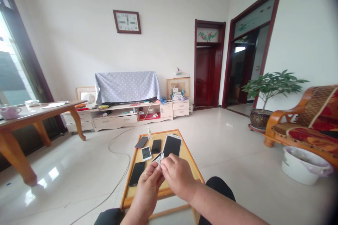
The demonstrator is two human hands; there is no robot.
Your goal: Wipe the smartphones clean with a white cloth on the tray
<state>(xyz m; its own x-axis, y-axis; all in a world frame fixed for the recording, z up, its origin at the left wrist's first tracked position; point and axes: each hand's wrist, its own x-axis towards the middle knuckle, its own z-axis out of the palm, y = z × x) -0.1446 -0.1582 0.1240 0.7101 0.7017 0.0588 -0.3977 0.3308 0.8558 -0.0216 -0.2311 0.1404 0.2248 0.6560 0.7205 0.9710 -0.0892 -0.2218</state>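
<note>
Over the near part of a small wooden table (188, 163), my left hand (148, 184) and my right hand (179, 176) meet, both with fingers closed. Between their fingertips they pinch a small whitish, crumpled piece (160, 157); what it is made of I cannot make out. Just beyond lies a white-framed tablet (173, 144), partly covered by my right hand. To the left lie a white phone (146, 153), a black phone (156, 146), a dark phone with a red edge (142, 142) and a larger black device (136, 173). A small clear bottle (149, 134) stands at the far edge.
A cable (129, 161) runs across the floor left of the table. A bigger wooden table (52, 110) stands at left. To the right are a potted plant (261, 117), a wooden sofa (274, 119) and a white bucket (299, 168). A low cabinet (116, 121) lines the wall.
</note>
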